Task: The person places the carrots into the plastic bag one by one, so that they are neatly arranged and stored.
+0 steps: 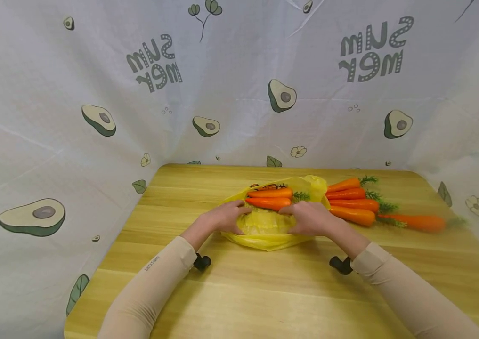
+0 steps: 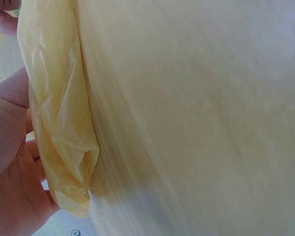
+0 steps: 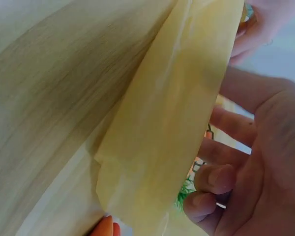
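Note:
A yellow plastic bag (image 1: 260, 242) lies on the table with its mouth spread wide. Two orange carrots (image 1: 269, 203) rest inside it, side by side, green tops pointing right. My left hand (image 1: 227, 216) reaches over the bag's left rim, fingers spread near the carrots' tips. From the right, my right hand (image 1: 310, 217) reaches in the same way, its fingertips close to the carrot tops. In the right wrist view its thumb lies along the edge of the yellow film (image 3: 152, 118), with the last fingers bent. Neither hand grips a carrot.
Several more carrots (image 1: 351, 203) lie fanned out at the bag's right, partly against it. One carrot (image 1: 423, 222) sits farther right. The wooden table (image 1: 256, 292) meets a white printed cloth (image 1: 239, 94) at the back and sides.

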Tool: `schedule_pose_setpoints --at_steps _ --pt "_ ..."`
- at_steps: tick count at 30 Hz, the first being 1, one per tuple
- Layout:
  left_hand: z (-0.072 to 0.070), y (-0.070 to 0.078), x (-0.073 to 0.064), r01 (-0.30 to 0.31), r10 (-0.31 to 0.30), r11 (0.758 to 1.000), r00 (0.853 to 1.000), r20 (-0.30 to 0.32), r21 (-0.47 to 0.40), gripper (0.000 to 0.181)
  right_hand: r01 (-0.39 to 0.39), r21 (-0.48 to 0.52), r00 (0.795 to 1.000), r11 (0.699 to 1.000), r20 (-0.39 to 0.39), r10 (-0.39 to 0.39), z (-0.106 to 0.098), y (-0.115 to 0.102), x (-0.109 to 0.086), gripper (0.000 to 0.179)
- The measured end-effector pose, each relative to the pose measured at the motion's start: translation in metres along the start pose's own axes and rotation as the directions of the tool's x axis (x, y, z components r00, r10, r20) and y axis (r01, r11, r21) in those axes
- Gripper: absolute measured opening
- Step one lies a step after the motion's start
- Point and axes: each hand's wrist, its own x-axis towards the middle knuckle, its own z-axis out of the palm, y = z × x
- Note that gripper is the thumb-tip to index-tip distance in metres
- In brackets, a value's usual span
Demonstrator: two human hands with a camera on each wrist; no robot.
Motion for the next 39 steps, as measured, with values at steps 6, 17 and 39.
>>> schedule_pose_setpoints --at_steps 6,17,39 --pt "-0.002 0.003 -0.002 0.009 -0.009 1.000 1.000 0.006 -0.013 0.080 0.006 0.024 0.997 1.000 -0.082 -0.004 0.001 -0.004 0.002 0.035" --pt "0.002 0.001 0.000 0.019 -0.018 1.000 1.000 0.012 -0.021 0.080 0.044 0.038 0.996 0.998 -0.084 -0.041 0.002 -0.006 0.003 0.033" --pt "0.000 0.002 -0.001 0.009 -0.009 1.000 1.000 -0.002 -0.008 0.080 0.011 0.217 0.971 0.976 -0.233 0.041 -0.026 0.020 -0.045 0.036"
